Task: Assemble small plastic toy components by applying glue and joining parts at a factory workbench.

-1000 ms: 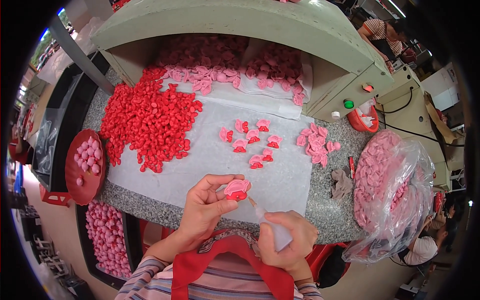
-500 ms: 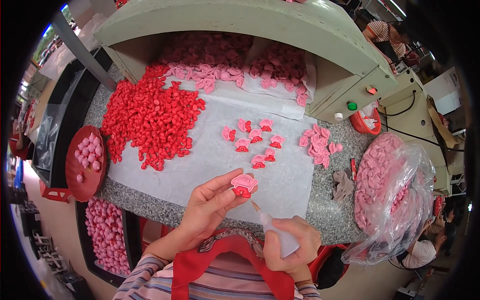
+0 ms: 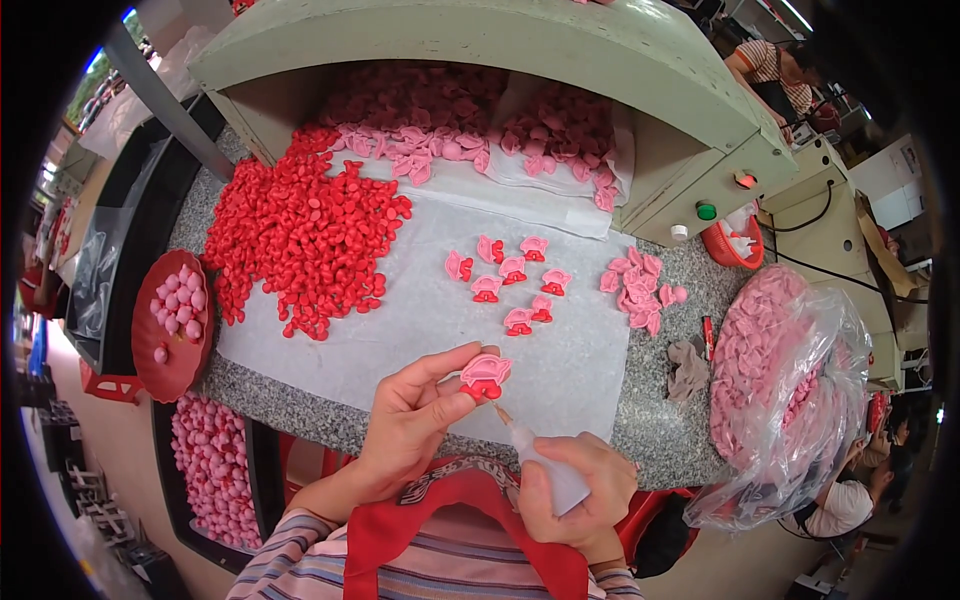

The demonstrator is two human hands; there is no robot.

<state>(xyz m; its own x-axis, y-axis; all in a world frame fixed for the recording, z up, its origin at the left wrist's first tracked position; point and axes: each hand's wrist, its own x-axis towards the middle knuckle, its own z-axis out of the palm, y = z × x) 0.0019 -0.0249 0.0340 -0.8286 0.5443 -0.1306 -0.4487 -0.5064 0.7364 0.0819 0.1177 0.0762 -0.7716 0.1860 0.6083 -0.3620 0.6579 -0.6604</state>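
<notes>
While left hand [image 3: 405,418] pinched pink-topped, red-footed moulded piece [image 3: 487,369] over white paper sheet [image 3: 330,365] at five o'clock, seemingly leaving feet [image 3: 486,390] exposed, right hand [image 3: 603,487] clasped translucent squeeze bottle [image 3: 567,486], tip [image 3: 505,415] near piece's five o'clock.

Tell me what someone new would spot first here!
Probably the red heap, left of centre on the table. Next, the big pink pile at the table's right end, partly under clear plastic. Low in the middle, the left hand holds a pink-and-red piece, close to the bottle in the right hand.
</notes>
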